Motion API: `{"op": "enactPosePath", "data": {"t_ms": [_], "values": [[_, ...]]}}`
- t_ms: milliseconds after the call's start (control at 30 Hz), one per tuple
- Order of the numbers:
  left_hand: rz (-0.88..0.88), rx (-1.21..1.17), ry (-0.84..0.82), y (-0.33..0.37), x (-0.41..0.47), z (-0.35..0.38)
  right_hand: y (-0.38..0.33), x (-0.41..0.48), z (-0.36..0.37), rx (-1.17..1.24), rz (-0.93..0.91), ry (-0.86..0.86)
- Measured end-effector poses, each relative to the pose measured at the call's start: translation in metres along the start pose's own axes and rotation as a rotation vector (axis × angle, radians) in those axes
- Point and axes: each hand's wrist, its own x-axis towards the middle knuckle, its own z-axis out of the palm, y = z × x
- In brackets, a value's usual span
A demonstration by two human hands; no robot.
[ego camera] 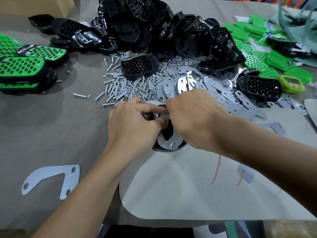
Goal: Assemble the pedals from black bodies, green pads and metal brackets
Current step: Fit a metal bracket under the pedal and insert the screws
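While both hands meet at the frame's centre, the head view shows a black plastic pedal body (166, 133) lying on the grey tabletop (42, 127) with a silver V-shaped metal bracket (162, 142) laid on it. The left hand (135, 121) pinches the bracket's upper end between forefinger and thumb. The right hand (192, 114) has its fingers curled downward with the tips hidden, so what they grip cannot be told. A heap of black perforated pedal bodies (137, 23) fills the upper middle. Loose green perforated pads (253, 31) lie at upper right, and green-topped assembled pedals (25, 69) sit at the left edge. Scattered silver bolts and nuts (123, 83) spread just above the hands, beside a pile of flat metal brackets (214, 88).
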Motion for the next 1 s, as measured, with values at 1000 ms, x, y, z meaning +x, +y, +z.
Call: {"op": "enactPosePath", "data": {"t_ms": [1000], "values": [[-0.012,0.013,0.009,0.000,-0.001,0.000,-0.006,-0.003,0.009,-0.041,-0.046,0.052]]}}
